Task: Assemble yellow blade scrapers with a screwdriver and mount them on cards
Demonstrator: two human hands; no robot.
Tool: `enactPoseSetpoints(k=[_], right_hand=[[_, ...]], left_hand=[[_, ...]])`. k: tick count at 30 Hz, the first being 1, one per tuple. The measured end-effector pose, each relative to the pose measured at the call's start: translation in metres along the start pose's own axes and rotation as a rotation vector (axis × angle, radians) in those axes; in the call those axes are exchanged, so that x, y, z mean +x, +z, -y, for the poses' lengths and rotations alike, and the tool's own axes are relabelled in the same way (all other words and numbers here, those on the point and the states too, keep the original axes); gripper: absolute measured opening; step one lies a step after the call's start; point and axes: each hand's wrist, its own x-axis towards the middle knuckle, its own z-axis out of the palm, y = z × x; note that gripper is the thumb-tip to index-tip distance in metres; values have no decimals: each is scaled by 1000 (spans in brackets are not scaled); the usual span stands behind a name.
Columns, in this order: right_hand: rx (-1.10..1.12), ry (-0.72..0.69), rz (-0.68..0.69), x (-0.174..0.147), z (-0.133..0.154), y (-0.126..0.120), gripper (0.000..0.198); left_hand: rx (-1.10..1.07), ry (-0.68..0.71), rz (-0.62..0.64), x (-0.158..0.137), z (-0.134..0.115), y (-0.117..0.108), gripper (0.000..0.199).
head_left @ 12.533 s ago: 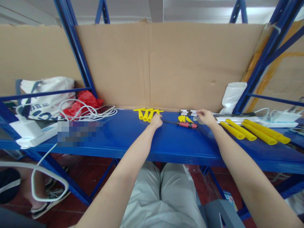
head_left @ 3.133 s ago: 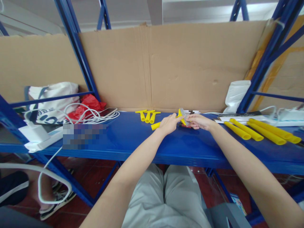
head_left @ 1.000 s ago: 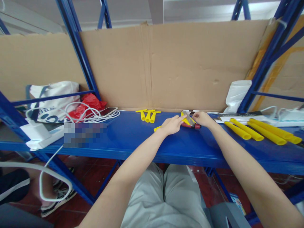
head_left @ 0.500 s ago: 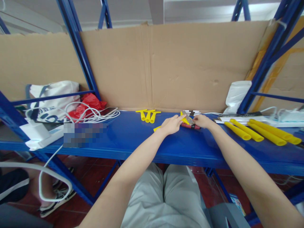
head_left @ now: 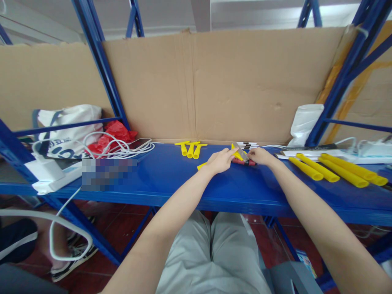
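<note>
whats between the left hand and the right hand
In the head view: a yellow T-shaped handle's crosspiece, a metal blade against it, and a red screwdriver handle.

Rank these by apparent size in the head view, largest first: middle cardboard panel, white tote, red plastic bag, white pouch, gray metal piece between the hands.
1. Middle cardboard panel
2. White tote
3. Red plastic bag and white pouch: too alike to rank; cables cover part of the former
4. Gray metal piece

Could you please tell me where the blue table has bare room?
Between the white cables and yellow T-shaped pieces, and near the front edge between the forearms. Crowded: around the left hand, right hand and yellow tubes.
</note>
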Motion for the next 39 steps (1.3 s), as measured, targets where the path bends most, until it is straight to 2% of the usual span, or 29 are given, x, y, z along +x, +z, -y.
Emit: enactPoseSetpoints(k=[6, 11, 16, 20, 25, 30, 39], right_hand=[[196, -152, -32, 0, 2, 5, 23], [278, -145, -22, 2, 0, 11, 28], [150, -81, -87, 9, -9, 16, 32], [-3, -109, -38, 9, -16, 16, 40], [-139, -51, 13, 2, -11, 15, 35], [-174, -51, 71, 0, -5, 15, 30], [-198, -31, 49, 7, -7, 15, 29]], left_hand=[[18, 6, 4, 0, 1, 1, 46], [25, -4, 6, 0, 0, 1, 47], [29, -2, 9, 1, 1, 1, 47], [29, 2, 16, 1, 2, 2, 47], [17, 5, 10, 1, 2, 2, 47], [9, 1, 6, 1, 2, 3, 47], [15, 9, -2, 2, 2, 4, 46]])
